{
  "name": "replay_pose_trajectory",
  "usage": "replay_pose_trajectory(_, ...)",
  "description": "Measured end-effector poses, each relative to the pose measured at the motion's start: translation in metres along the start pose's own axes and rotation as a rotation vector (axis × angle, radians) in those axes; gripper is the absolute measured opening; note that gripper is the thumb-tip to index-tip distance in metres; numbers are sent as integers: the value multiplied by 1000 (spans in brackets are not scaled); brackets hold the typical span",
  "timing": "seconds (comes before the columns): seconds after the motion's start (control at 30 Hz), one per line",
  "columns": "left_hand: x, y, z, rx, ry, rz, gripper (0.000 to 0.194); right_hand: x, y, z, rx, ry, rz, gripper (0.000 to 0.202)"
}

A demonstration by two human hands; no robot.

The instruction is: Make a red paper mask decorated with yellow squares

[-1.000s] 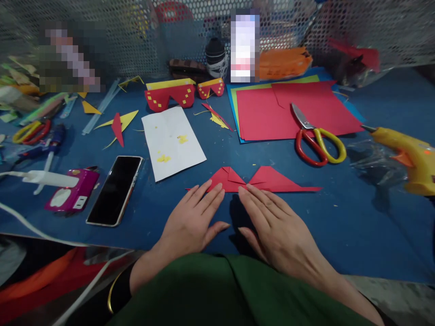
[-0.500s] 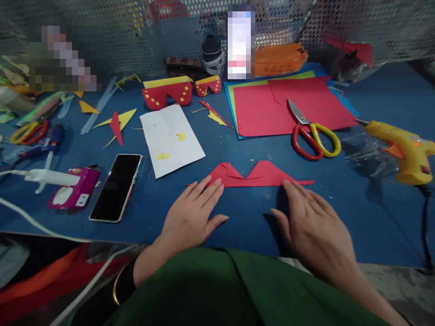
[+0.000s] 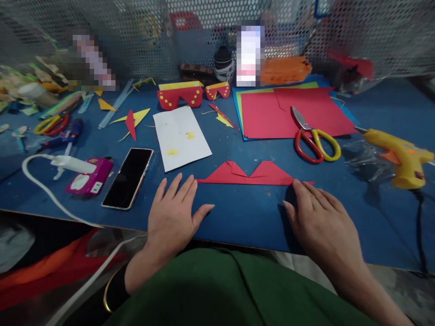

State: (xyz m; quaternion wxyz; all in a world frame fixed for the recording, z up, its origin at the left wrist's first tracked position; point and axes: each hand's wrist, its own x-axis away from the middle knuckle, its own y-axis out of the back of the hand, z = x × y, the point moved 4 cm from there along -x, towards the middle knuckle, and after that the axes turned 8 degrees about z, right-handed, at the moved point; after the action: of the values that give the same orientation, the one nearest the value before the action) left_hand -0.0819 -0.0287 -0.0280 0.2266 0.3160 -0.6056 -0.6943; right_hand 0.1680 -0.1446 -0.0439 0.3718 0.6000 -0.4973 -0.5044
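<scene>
Taking the red folded paper (image 3: 249, 174) as the middle of my clock, I start far out at nine: a purple socket block (image 3: 90, 176) with a white charger (image 3: 74, 164) lying over it, its cable curling toward me. Nearer in at nine, a phone (image 3: 128, 179) lies face up, its screen dark. At eight is my left hand (image 3: 171, 217), palm down, fingers spread wide and gripping nothing; the index tip is at the paper's left end, though I cannot tell whether it touches. A white sheet (image 3: 181, 138) with yellow scraps sits at ten, and beyond it, toward eleven, a red and yellow mask (image 3: 180, 96), a smaller mask (image 3: 217, 91) just beside it. The folded paper lies flat on the blue worktop (image 3: 241, 222), straight edge toward me, its two peaks and the notch between them pointing to twelve. Between one and two is a stack of coloured sheets (image 3: 258, 117); scissors (image 3: 317, 140) rest with their blades over it at two. At four is my right hand (image 3: 326, 226), fingers close together, thumb apart, index tip on the paper's right end. Out at three lies a yellow glue gun (image 3: 396, 156).
</scene>
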Motion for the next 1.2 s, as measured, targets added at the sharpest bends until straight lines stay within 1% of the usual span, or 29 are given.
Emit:
replay_pose_trajectory(0.07, -5, 5, -6, 15, -15, -77, 56, -2, 0, -1, 6, 0, -9, 41)
replay_pose_trajectory(0.13, -14, 8, -16, 61, -91, -120, 45, -4, 1, -2, 9, 0, -29, 38)
replay_pose_trajectory(0.2, -23, 7, -29, 120, -196, -102, 40, -6, 2, -2, 5, -14, -53, 37)
replay_pose_trajectory(0.27, -31, 3, -40, 142, -274, -50, 42, -6, 2, -2, -10, -35, -69, 37)
replay_pose_trajectory(0.37, -37, -5, -51, 135, -337, -6, 43, -7, 1, -2, -35, -34, -95, 35)
replay_pose_trajectory(0.47, -39, -9, -52, 153, -341, -10, 39, -9, 1, -4, -51, 16, -131, 26)
replay_pose_trajectory(0.53, -40, -10, -52, 168, -339, -7, 39, -15, 2, -7, -56, 75, -139, 21)
replay_pose_trajectory(0.7, -44, -7, -51, 169, -375, -50, 34, -36, 5, -11, -8, 275, -64, 24)
replay_pose_trajectory(0.87, -52, -7, -49, 196, -363, -53, 25, -49, 6, -10, 93, 343, -12, 23)
replay_pose_trajectory(0.97, -56, -7, -50, 223, -352, -57, 23, -49, 4, -9, 79, 328, -12, 23)
replay_pose_trajectory(1.1, -60, -5, -50, 238, -315, -52, 18, -43, 6, -8, -37, 269, -31, 19)
replay_pose_trajectory(1.17, -62, -5, -48, 256, -288, -17, 14, -36, 12, -11, -126, 198, -94, 13)
replay_pose_trajectory(1.2, -62, -6, -47, 271, -271, 7, 12, -31, 16, -17, -168, 120, -141, 11)
